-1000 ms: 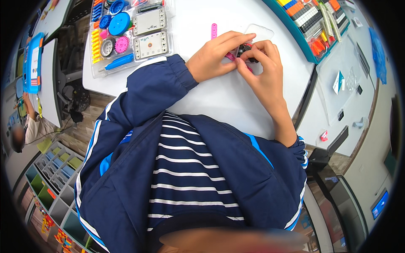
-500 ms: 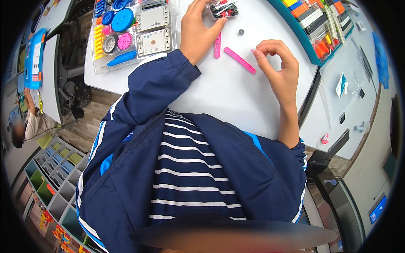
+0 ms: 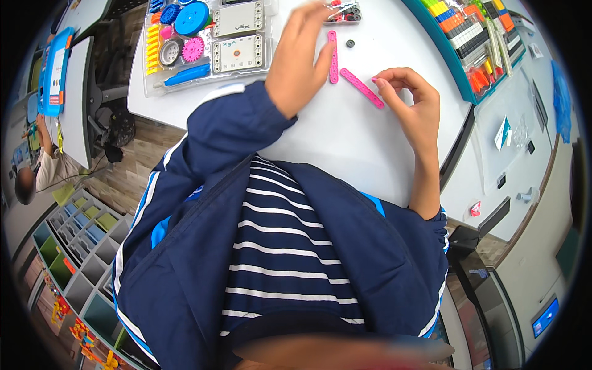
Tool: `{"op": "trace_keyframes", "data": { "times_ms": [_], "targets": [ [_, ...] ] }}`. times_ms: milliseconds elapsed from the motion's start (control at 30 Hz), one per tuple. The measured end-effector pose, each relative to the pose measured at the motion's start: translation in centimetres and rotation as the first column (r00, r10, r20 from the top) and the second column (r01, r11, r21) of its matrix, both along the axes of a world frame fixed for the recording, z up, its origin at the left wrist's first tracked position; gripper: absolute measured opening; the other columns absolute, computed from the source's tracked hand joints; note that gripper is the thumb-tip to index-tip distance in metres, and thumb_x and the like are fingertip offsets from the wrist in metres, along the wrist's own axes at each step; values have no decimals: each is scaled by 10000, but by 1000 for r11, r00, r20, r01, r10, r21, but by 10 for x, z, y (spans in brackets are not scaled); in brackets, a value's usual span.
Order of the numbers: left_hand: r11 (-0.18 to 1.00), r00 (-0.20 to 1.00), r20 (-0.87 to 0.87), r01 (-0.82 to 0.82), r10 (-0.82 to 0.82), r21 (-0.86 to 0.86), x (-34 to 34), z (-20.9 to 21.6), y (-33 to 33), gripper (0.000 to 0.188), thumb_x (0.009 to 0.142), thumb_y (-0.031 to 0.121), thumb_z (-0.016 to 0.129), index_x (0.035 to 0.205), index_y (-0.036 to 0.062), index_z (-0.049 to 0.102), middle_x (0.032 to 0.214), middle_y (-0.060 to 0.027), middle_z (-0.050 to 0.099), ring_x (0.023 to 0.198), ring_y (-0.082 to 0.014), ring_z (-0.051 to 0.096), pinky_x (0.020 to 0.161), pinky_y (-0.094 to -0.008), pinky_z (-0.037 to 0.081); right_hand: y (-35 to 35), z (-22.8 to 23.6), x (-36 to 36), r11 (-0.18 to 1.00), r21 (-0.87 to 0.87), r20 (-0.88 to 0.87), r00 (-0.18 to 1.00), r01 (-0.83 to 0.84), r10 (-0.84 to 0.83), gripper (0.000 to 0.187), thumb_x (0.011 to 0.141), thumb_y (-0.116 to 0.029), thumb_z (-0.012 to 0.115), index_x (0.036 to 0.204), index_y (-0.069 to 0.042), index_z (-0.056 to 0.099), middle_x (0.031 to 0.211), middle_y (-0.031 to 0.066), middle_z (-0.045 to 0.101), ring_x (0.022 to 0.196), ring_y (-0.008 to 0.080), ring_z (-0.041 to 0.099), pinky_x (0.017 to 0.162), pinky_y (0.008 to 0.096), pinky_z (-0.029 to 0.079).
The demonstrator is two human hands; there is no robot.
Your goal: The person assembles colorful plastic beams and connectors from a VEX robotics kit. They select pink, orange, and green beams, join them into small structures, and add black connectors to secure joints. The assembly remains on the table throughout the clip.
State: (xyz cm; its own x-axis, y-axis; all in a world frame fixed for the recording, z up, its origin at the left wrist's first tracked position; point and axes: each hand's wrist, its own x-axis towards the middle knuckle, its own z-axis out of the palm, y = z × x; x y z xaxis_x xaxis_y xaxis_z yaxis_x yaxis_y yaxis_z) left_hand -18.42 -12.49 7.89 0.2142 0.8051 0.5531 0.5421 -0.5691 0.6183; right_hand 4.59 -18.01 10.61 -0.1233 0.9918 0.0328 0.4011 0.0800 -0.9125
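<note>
My left hand (image 3: pixel 299 65) reaches over the white table with its thumb spread away from the fingers. Its fingertips are smeared by motion beside a small clear box (image 3: pixel 346 15) of black, red and grey small parts. Between the thumb and forefinger of my right hand (image 3: pixel 416 105) is a small pink piece (image 3: pixel 374 79), mostly hidden. Two pink beams with holes lie between the hands: an upright one (image 3: pixel 333 58) near my left thumb, and a slanted one (image 3: pixel 362 89) just left of my right fingertips. A small dark round part (image 3: pixel 350 44) sits beyond them.
At the left stands a clear tray (image 3: pixel 269 58) of wheels, gears and grey modules. A teal bin (image 3: pixel 453 65) of sorted colourful parts is at the far right. Another white table (image 3: pixel 493 203) adjoins on the right. Another person (image 3: pixel 52 169) sits at a table far left.
My left thumb has come off the small clear box, and that hand has shifted to the box's left side. My right hand keeps its pinch. The whole view has shifted slightly.
</note>
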Motion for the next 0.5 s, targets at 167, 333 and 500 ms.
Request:
{"op": "trace_keyframes", "data": {
  "times_ms": [167,333,500],
  "targets": [
    [976,973,-210,52,-98,-213,-6,11,-44,489,833,89,824,1274,19,625,1133,-137,612,943,-278,653,795,-363,546,1,1,-1,999,-40,-97,995,2,-6,134,911,-108,776,972,10,759,888,41,753,788,109,677,774,262,531],
    [968,978,-184,50,-98,-245,-16,-1,-43,396,838,86,784,1183,-6,613,1023,-137,593,966,-308,612,837,-412,530,-2,4,-4,992,-126,-158,987,2,-23,133,921,-99,770,984,16,753,889,50,752,800,111,702,756,252,541],
    [942,988,-133,29,-78,-336,-24,8,-47,300,846,7,724,1131,-7,632,984,-136,610,902,-270,641,796,-383,552,-3,8,-10,989,-145,-204,977,26,-55,138,926,-83,763,1004,29,743,897,70,759,816,129,728,745,262,563]
  ]
}}
